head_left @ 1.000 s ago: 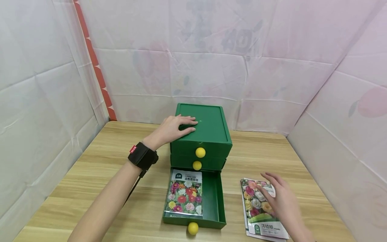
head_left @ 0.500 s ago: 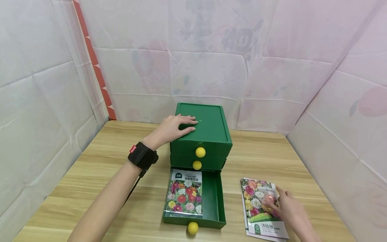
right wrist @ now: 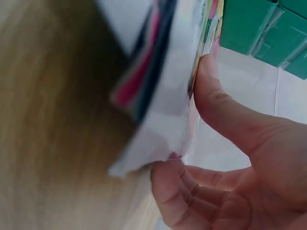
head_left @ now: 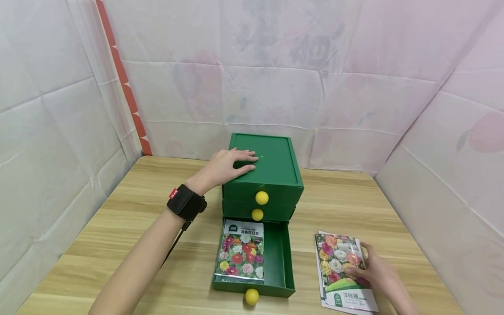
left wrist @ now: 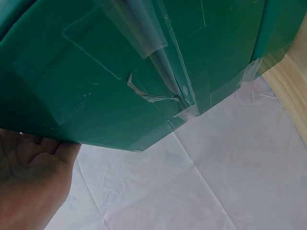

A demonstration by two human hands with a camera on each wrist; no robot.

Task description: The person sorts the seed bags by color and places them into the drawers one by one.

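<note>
A green three-drawer cabinet (head_left: pixel 275 162) stands mid-table; its side fills the left wrist view (left wrist: pixel 120 62). My left hand (head_left: pixel 230 165) rests flat on the cabinet's top, fingers straight, and its palm (left wrist: pixel 29 182) shows at the cabinet's edge. The bottom drawer (head_left: pixel 281 258) is pulled out, and a flower seed packet (head_left: pixel 241 256) lies in its left half. To the right, a small stack of seed packets (head_left: pixel 338 267) lies on the table. My right hand (head_left: pixel 378 273) pinches the top packet's right edge (right wrist: pixel 163 86), thumb (right wrist: pixel 225 110) on top and fingers underneath.
Yellow ball knobs mark the top drawer (head_left: pixel 261 197), middle drawer (head_left: pixel 257 214) and open drawer (head_left: pixel 251 296). White sheeted walls (head_left: pixel 453 175) close in the wooden table (head_left: pixel 138 218) on three sides. A black wrist strap (head_left: pixel 185 203) with a cable sits on my left arm.
My right hand dropped from hovering over the packet stack to its right edge and closed thumb and fingers on the top packet. The left hand stayed on the cabinet.
</note>
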